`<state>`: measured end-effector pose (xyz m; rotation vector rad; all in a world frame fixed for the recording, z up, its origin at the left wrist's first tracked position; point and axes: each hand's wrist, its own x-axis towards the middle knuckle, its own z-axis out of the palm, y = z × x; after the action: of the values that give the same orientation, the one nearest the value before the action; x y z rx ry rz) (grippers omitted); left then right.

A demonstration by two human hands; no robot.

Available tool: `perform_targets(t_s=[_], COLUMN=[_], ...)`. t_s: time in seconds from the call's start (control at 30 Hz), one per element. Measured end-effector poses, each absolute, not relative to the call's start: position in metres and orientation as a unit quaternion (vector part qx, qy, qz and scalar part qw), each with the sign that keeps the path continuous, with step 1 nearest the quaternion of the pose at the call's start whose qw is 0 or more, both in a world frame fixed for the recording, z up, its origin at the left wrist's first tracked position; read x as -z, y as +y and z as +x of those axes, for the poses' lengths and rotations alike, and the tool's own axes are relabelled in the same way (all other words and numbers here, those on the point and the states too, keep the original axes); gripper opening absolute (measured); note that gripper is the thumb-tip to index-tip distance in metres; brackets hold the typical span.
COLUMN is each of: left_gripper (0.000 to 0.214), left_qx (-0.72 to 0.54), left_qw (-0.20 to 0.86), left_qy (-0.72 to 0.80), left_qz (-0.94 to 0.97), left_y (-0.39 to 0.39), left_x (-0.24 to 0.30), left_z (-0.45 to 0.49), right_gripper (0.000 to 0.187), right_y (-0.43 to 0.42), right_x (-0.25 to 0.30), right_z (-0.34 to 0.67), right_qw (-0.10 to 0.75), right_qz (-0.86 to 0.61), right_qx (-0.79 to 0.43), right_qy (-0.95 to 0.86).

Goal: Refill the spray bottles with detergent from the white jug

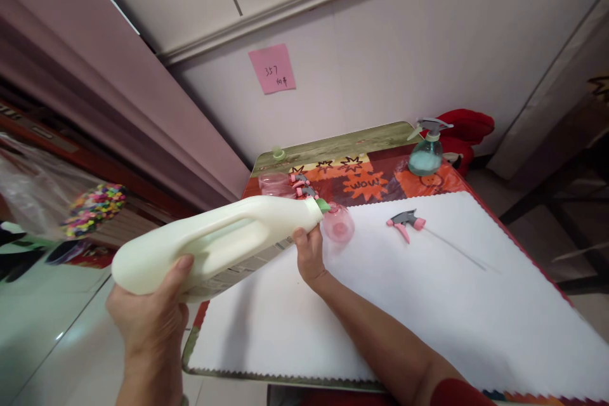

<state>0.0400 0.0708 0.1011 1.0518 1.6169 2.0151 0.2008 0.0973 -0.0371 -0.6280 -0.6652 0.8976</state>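
Note:
My left hand [151, 311] grips the base end of a large cream plastic jug [214, 244], tipped on its side with its green spout toward a small clear pink bottle [339, 224]. My right hand [309, 255] is closed around the jug's neck, right beside the pink bottle. The jug's mouth touches or nearly touches the bottle's opening. A loose pink-and-grey spray head [406, 222] with a long dip tube lies on the white cloth [428, 304] to the right.
A teal spray bottle [427, 151] stands at the table's far right, by a red item [464, 130]. More pink bottles and spray heads [285, 183] and a green cap [278, 153] sit at the far left. A pink note [272, 68] hangs on the wall.

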Motion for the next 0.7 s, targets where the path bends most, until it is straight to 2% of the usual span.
perform_targets(t_s=[0.7], left_gripper=[0.064], left_qx=[-0.711], left_qw=[0.16], left_qy=[0.581], left_qz=[0.363], left_y=[0.0668], left_x=[-0.1038], left_z=[0.0405], right_gripper=[0.058], right_y=[0.0957], right_x=[0.0353], right_z=[0.1992], right_qw=[0.799], right_qz=[-0.292], right_qx=[-0.428], right_qy=[-0.307])
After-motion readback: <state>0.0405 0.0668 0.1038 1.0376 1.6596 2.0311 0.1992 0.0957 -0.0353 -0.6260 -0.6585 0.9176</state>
